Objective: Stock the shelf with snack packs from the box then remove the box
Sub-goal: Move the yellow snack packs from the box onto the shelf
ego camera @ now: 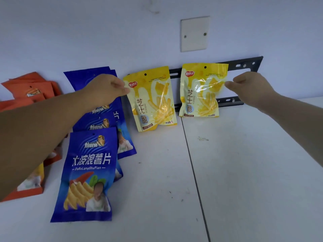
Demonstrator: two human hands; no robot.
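- The left hand (106, 89) is reaching toward the far side of the shelf (244, 172), its grip pinching the upper left edge of the left yellow pack (152, 100).
- That pack is standing on its bottom edge, tilting slightly, with its top leaning back toward the wall (87, 32).
- The right hand (250, 88) is coming in from the right, its grip pinching the right edge of the right yellow pack (201, 91) in its upper half.
- The right yellow pack is standing nearly upright against the wall, at the far end of a dark seam (194, 172) running from far to near across the shelf.
- The two yellow packs are sitting near each other without touching.
- A black bracket (244, 64) is running along the wall behind both yellow packs, and a white cover plate (194, 34) is sitting on the wall above them.
- Blue packs (90, 172) are standing in an overlapping row left of the yellow ones, running from the wall toward the near side, with the left forearm passing over them.
- Orange packs (33, 89) are lying further left, partly hidden by that arm.
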